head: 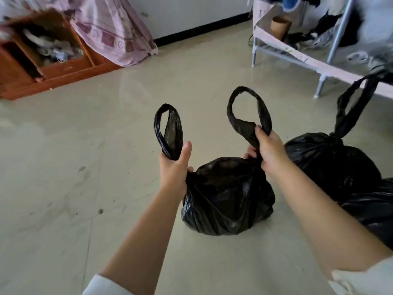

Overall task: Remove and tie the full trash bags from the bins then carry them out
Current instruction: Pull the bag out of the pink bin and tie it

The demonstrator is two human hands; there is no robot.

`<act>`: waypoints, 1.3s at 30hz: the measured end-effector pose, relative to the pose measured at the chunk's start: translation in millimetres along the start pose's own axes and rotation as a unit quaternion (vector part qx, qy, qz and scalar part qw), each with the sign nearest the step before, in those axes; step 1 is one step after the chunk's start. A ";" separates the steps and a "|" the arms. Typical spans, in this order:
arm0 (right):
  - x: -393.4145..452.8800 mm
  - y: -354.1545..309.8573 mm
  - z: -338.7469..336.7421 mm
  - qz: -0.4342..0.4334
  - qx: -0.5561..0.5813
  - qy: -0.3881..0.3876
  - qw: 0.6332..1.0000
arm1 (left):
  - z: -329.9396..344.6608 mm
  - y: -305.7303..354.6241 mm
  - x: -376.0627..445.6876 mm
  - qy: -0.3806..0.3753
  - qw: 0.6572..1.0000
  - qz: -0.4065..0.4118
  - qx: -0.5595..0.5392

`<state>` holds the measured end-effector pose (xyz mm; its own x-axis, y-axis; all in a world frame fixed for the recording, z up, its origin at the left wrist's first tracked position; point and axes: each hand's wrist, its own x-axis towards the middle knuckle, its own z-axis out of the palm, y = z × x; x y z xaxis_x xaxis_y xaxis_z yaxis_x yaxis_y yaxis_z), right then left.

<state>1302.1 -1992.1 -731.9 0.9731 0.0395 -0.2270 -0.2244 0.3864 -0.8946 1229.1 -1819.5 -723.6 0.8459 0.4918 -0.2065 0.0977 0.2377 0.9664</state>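
Note:
A full black trash bag sits on the pale floor in front of me, its mouth still open between two loop handles. My left hand grips the left handle, whose loop stands up above my fist. My right hand grips the right handle, held a little higher. The two handles are apart, not knotted. To the right lies a second black trash bag, tied at the neck with its handles sticking up. A third black bag shows partly at the right edge.
A brown wooden cabinet with clutter inside stands at the far left, with a pink patterned cloth draped beside it. A metal-framed bed stands at the far right. The tiled floor stretches to my left and ahead.

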 end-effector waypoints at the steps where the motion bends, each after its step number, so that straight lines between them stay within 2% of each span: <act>1: -3.9 5.1 5.2 0.001 -0.050 -0.024 0.998 | -6.0 -4.7 -1.6 0.002 1.000 -0.019 -0.020; 4: -13.0 20.7 9.1 0.007 -0.190 -0.103 0.976 | -20.5 -15.5 -5.2 0.003 0.985 -0.061 -0.159; 5: -14.5 25.5 8.1 0.002 -0.213 -0.108 0.971 | -24.8 -18.2 -5.0 -0.009 0.978 -0.057 -0.200; 7: -15.9 32.4 5.4 -0.011 -0.199 -0.057 0.978 | -32.2 -20.0 -5.1 -0.043 0.966 -0.054 -0.250; 9: -18.7 30.5 1.0 -0.007 -0.098 -0.032 0.995 | -39.1 -19.2 -6.3 -0.054 0.964 -0.068 -0.251; 12: -25.8 18.8 -10.7 0.013 0.054 -0.054 0.997 | -48.7 -17.0 -3.0 -0.068 0.964 -0.105 -0.234; 13: -29.4 16.0 -14.1 0.017 0.053 -0.053 0.997 | -52.4 -15.1 -1.2 -0.081 0.965 -0.111 -0.222; 15: -34.2 14.1 -19.6 0.036 -0.020 -0.047 0.998 | -57.8 -13.9 2.2 -0.126 0.967 -0.115 -0.190; 19: -37.7 13.2 -25.0 0.128 -0.097 -0.071 0.984 | -57.7 -22.0 2.6 -0.175 0.971 -0.117 -0.116; 23: -37.0 15.4 -20.2 0.103 -0.144 -0.060 0.982 | -62.3 -28.9 1.1 -0.143 0.971 -0.099 -0.164; 25: -34.7 17.9 -16.6 0.073 -0.170 -0.048 0.982 | -63.9 -28.6 -2.2 -0.142 0.975 -0.075 -0.153; 27: -33.3 19.8 -11.7 0.040 -0.140 -0.077 0.986 | -60.3 -27.8 -6.6 -0.139 0.977 -0.053 -0.155; 29: -34.1 21.2 -8.2 0.027 -0.043 -0.103 0.993 | -54.2 -27.7 -8.8 -0.113 0.979 -0.038 -0.163; 32: -36.7 29.4 -1.9 0.042 0.045 -0.112 0.992 | -48.9 -32.8 -8.5 -0.092 0.971 -0.062 -0.210; 33: -37.9 35.4 1.2 0.057 0.030 -0.116 0.991 | -47.5 -35.0 -8.9 -0.094 0.971 -0.080 -0.207; 35: -40.8 46.6 5.8 0.080 -0.081 -0.132 0.985 | -43.3 -41.3 -9.1 -0.092 0.976 -0.123 -0.151; 37: -43.9 55.3 8.6 0.087 -0.250 -0.178 0.948 | -39.1 -49.0 -10.3 -0.087 0.975 -0.186 -0.080; 39: -46.5 58.9 8.0 0.097 -0.360 -0.220 0.901 | -38.1 -55.6 -12.2 -0.101 0.966 -0.237 -0.015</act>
<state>1244.1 -1963.9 -770.9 0.8027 0.4654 -0.3730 -0.2144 -0.3586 -0.9086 1193.4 -1806.9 -780.6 0.7957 0.1493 -0.5870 0.4854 0.4223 0.7655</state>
